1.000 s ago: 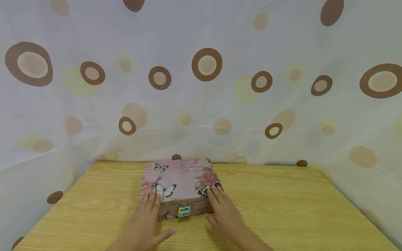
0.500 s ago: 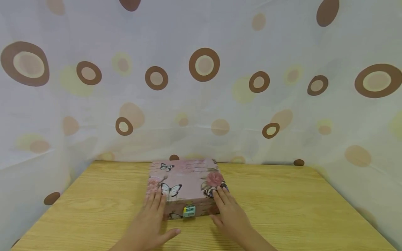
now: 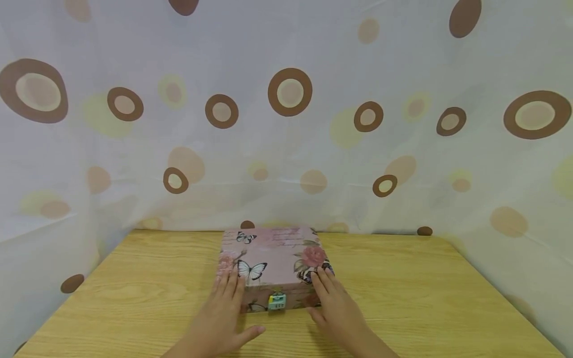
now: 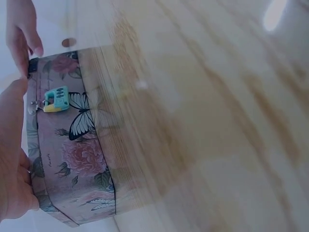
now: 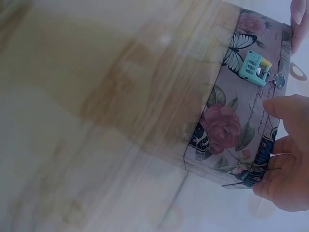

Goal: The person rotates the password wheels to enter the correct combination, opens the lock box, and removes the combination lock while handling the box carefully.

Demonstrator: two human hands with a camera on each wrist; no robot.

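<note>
On the worktop (image 3: 403,288), toward the far middle: 1 closed pink box (image 3: 275,251). Hanging from the middle of its near side, 1 teal padlock (image 3: 277,302). On the lid's near left corner, left hand (image 3: 218,315), fingers straight and together; on the near right, right hand (image 3: 338,311), likewise. Beyond, spotted cloth (image 3: 250,149).

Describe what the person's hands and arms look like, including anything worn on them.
The left hand and right hand are both bare, with no glove, ring or printed marking showing. The short stretch of forearms in the head view is bare too: no sleeve, watch or bracelet shows. Fingernail details are too small to tell.
</note>
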